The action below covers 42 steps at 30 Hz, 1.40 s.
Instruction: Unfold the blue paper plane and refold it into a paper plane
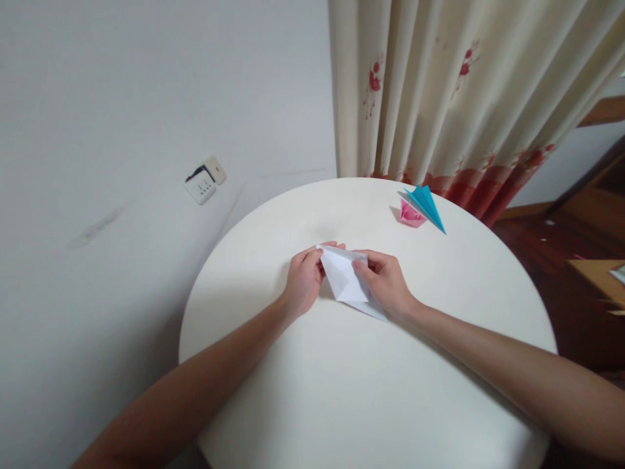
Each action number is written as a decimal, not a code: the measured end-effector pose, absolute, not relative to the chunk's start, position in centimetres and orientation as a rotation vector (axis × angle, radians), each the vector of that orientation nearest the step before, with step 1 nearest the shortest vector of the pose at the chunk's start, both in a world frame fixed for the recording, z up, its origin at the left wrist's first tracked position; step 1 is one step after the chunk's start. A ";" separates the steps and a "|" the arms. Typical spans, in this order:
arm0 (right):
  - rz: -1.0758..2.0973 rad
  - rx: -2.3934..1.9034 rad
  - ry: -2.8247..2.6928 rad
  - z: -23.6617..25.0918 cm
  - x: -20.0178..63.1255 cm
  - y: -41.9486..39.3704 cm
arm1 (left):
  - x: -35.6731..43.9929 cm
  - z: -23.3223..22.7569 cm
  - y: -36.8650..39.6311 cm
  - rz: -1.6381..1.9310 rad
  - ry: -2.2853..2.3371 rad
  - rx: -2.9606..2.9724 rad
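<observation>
White folded paper (347,279) sits near the middle of the round white table (342,391), held between both hands just above or on the surface; which of the two cannot be told. Bare tabletop spreads wide toward the near edge and to the left and right rims, so the paper has open room on every side. Behind it, toward the far edge, the surface stays bare up to the rim.

The left hand (303,279) comes in from the near left edge with the forearm stretched across the table, its fingers curled and pinching the paper's upper left corner. The right hand (385,280) reaches in from the near right, fingers closed on the paper's upper right edge, thumb on top.

The paper is plain white, creased into angular flaps, with one point running down to the right beneath the right wrist.

Well apart, near the far right rim, a pink folded paper piece (410,215) lies touching a blue folded paper piece (428,204) with a long sharp tip. Beyond the table stand a cream curtain (463,98) with red flowers and a white wall with a socket (201,187).
</observation>
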State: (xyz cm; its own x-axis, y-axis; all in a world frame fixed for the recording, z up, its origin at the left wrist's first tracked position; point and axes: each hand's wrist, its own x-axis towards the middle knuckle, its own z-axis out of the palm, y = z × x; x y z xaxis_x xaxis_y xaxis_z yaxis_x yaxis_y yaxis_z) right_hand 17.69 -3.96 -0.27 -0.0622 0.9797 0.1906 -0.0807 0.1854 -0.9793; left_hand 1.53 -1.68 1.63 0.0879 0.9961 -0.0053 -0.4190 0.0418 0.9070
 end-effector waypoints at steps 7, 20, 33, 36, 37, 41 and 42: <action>0.903 -0.864 -1.600 0.3 17.9 -4.7 | 1.2 2.0 -1.5 1.294 0.830 0.913; 0.620 -0.745 -1.815 0.8 18.2 -4.6 | 1.5 2.0 -2.0 1.187 0.714 0.943; 0.854 -0.726 -1.789 1.5 18.5 -5.0 | 1.4 2.1 -1.6 1.221 0.707 0.921; 0.994 -0.764 -1.547 1.2 18.1 -4.8 | 1.5 2.2 -1.8 1.250 0.704 0.969; 1.054 -0.797 -1.445 1.0 17.9 -4.7 | 1.5 2.2 -1.9 1.263 0.709 0.990; 1.331 -0.942 -1.309 0.2 17.2 -4.3 | 1.6 1.8 -2.2 1.311 0.740 1.095; 1.386 -0.970 -1.323 0.1 17.2 -4.3 | 1.6 1.7 -2.3 1.315 0.740 1.115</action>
